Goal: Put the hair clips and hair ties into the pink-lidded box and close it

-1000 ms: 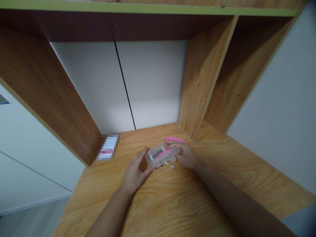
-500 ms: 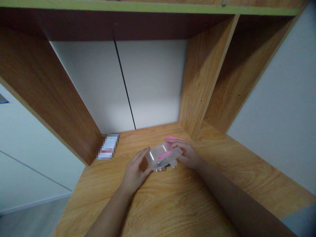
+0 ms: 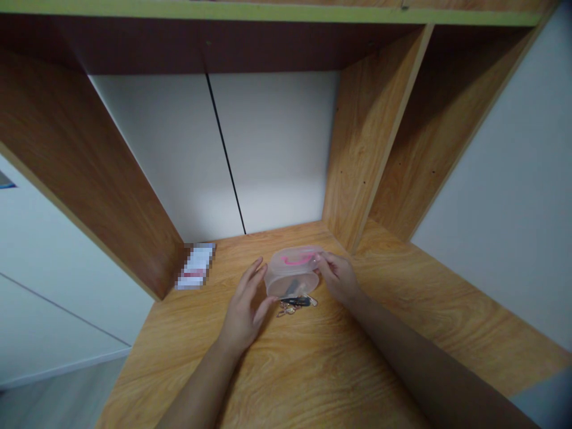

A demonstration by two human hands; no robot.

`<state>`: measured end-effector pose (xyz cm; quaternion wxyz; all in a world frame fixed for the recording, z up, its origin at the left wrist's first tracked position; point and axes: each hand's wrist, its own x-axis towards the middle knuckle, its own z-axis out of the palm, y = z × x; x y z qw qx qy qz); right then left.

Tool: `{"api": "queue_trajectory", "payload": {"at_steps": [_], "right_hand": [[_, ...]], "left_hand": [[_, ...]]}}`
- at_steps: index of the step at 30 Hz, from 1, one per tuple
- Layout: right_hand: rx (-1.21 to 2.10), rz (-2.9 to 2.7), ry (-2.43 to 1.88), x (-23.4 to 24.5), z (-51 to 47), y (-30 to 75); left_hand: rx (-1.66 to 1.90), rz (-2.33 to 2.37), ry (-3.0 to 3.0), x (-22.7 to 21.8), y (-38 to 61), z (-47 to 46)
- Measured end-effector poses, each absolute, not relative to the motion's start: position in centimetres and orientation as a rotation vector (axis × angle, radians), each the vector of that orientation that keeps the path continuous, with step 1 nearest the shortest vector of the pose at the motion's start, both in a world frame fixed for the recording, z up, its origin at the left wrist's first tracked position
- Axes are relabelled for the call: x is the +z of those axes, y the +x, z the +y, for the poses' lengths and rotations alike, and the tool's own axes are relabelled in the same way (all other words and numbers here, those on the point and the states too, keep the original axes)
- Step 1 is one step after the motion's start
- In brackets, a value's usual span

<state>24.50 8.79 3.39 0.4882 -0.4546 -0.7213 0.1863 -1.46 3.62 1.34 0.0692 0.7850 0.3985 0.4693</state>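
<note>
A clear plastic box [image 3: 290, 277] is tipped on its side on the desk, a pink curved piece [image 3: 298, 260] showing at its top or through it. My right hand [image 3: 337, 275] is closed on the box's right edge. At the box's left side is my left hand [image 3: 243, 307], its fingers spread and its thumb pointing toward the small items; whether a fingertip touches the box I cannot tell. Just in front of the box's mouth lie a dark, slim piece [image 3: 300, 301] and some small shiny, coppery loops [image 3: 286, 310], too small to name.
A blurred-out white and red item [image 3: 195, 266] lies at the back left beside the wooden side panel [image 3: 111, 179]. To the right stands a wooden divider [image 3: 361, 149]. The white back panel [image 3: 277, 149] closes the rear, and a shelf with a yellow-green edge [image 3: 268, 11] runs overhead.
The box has been tilted over, so its opening now faces me and the small items. My left hand has come off its side and spread its fingers; my right hand keeps its hold.
</note>
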Motion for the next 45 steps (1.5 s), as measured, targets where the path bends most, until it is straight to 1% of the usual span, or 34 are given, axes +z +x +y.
{"api": "queue_trajectory", "payload": {"at_steps": [4, 8, 13, 16, 20, 23, 25, 28, 35, 45], "right_hand": [[0.375, -1.585, -1.204, 3.8, 8.6, 24.1], [0.493, -1.545, -1.194, 3.8, 8.6, 24.0], [0.641, -1.659, -1.059, 3.6, 8.6, 24.1], [0.671, -1.721, -0.976, 3.6, 8.6, 24.2], [0.582, -1.862, -1.047, 3.4, 8.7, 24.4], [0.442, -2.114, -1.112, 3.3, 8.8, 24.4], [0.382, -2.301, -1.053, 3.3, 8.7, 24.4], [0.396, -2.450, -0.932, 3.7, 8.2, 24.1], [0.413, -2.602, -0.847, 3.9, 7.7, 23.4], [0.483, -2.628, -0.758, 3.9, 7.2, 22.9]], "left_hand": [[1.334, 1.114, 2.492, 1.8, -1.1, 3.1], [1.331, 1.132, 2.571, 1.5, -0.9, 3.3], [1.379, 1.153, 2.570, 1.3, -1.4, 3.7], [1.398, 1.198, 2.485, 1.2, -1.6, 3.9], [1.487, 1.402, 2.259, 1.1, -2.0, 4.3], [1.528, 1.543, 2.109, 1.0, -2.5, 4.7], [1.531, 1.590, 2.045, 1.0, -2.7, 4.9], [1.503, 1.599, 2.013, 0.9, -2.8, 5.0], [1.427, 1.559, 2.070, 0.9, -2.4, 4.9], [1.381, 1.579, 2.082, 0.5, -2.5, 5.1]]}}
